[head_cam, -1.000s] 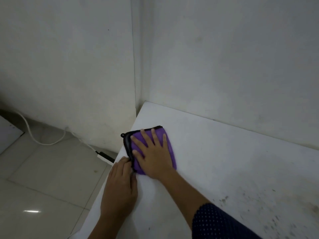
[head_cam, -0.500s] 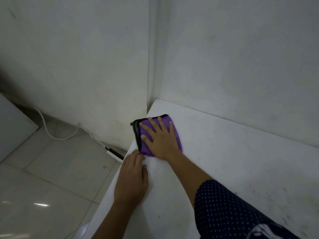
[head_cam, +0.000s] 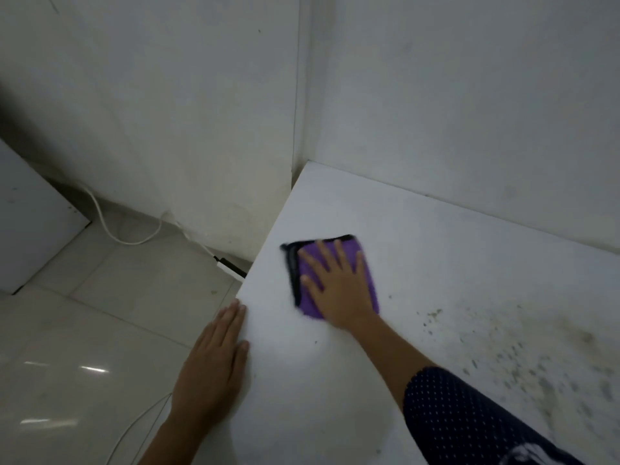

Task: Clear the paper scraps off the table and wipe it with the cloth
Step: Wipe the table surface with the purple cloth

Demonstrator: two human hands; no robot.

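As the folded purple, black-edged cloth [head_cam: 308,302] has slid inward from the white table's [head_cam: 436,250] left edge under the flat, spread-fingered right hand [head_cam: 339,290], the left hand [head_cam: 214,360] lies flat on that edge, and wiping likely heads toward the dark specks [head_cam: 503,357].

A glossy tiled floor [head_cam: 100,317] lies left of the left hand [head_cam: 214,360]. Beyond that hand, a white cable [head_cam: 110,229] loops along the foot of a white wall [head_cam: 167,112] to a black-and-white plug block [head_cam: 231,266]. A white panel [head_cam: 30,223] stands far left of it.
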